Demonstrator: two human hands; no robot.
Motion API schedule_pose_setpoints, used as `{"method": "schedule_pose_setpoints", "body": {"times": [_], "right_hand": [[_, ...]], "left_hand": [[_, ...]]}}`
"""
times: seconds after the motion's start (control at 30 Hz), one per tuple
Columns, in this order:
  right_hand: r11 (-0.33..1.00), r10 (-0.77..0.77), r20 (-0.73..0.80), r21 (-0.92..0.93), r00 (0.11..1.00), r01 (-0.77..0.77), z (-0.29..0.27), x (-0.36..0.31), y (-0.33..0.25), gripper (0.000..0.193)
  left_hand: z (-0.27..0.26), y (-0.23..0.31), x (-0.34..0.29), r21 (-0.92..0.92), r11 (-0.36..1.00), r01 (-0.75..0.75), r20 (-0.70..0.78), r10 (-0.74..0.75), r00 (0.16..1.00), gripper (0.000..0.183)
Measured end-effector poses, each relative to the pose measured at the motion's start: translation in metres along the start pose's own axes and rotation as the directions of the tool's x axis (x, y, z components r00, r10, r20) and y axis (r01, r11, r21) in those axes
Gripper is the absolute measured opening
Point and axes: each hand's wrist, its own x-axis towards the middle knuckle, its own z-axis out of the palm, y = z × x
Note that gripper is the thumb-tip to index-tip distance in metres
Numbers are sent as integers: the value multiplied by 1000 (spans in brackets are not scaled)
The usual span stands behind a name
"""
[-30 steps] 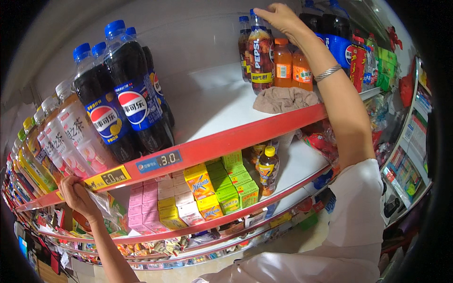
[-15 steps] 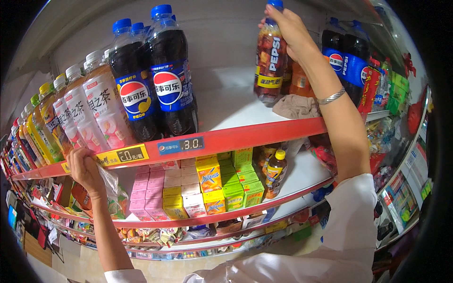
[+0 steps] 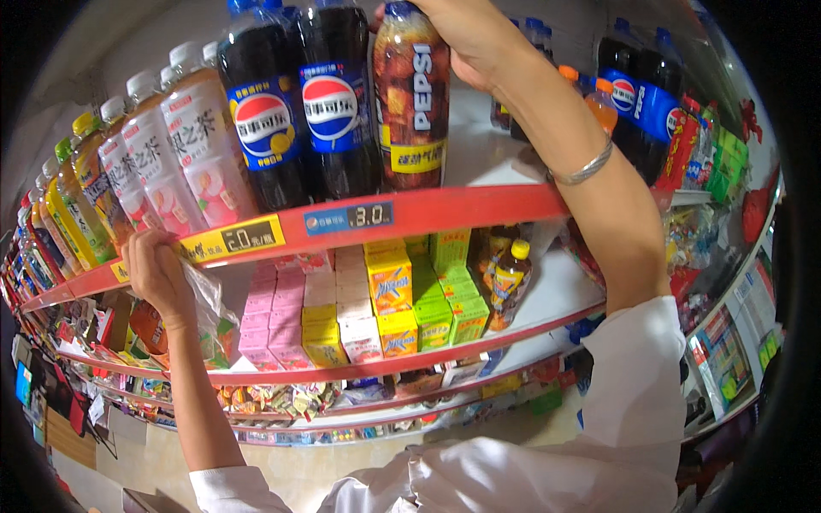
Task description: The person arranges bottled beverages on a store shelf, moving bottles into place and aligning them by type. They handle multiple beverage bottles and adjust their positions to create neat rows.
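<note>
My right hand (image 3: 462,34) is closed round the top of a cola bottle (image 3: 414,107) with a blue cap and a printed pattern of brown drink and ice cubes. The bottle stands upright at the front of the upper shelf, beside two large dark cola bottles (image 3: 334,111) with blue labels. My fingers behind its cap are partly hidden. Farther left, my left hand (image 3: 158,269) grips the red shelf edge (image 3: 479,203), just below a row of pale peach tea bottles (image 3: 201,145). Crumpled clear plastic (image 3: 208,299) hangs next to that hand.
On the shelf below are stacked small drink cartons (image 3: 393,286) and a yellow-capped bottle (image 3: 510,286). Orange-capped bottles (image 3: 602,103) and more dark cola bottles (image 3: 654,103) stand to the right, past my forearm. Price tags (image 3: 349,217) line the red edge.
My right hand has carried the patterned cola bottle leftward across the upper shelf, up to the large cola bottles. My left hand keeps its hold on the shelf edge. The view has shifted slightly.
</note>
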Motion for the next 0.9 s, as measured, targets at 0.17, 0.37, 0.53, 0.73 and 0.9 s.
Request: {"method": "schedule_pose_setpoints", "body": {"times": [0.17,0.37,0.53,0.73,0.9], "right_hand": [[990,28,79,-142,997,-16,-6,-6,-8,32],[978,68,29,-199,997,-61,3,-28,-12,37],[913,-41,7,-406,999,40,-37,-37,4,68],[426,-126,-361,-861,924,-279,-182,-5,-22,37],[12,-324,-352,-930,878,-368,-251,37,-21,46]], "left_hand": [[1,-1,0,-14,1000,-16,7,16,1000,10],[8,-12,-10,-49,992,118,19,-117,993,12],[-15,-28,-16,-438,845,306,59,-313,948,20],[-11,52,9,-436,893,107,25,-107,994,15],[36,141,30,-330,933,-146,130,198,972,22]]}}
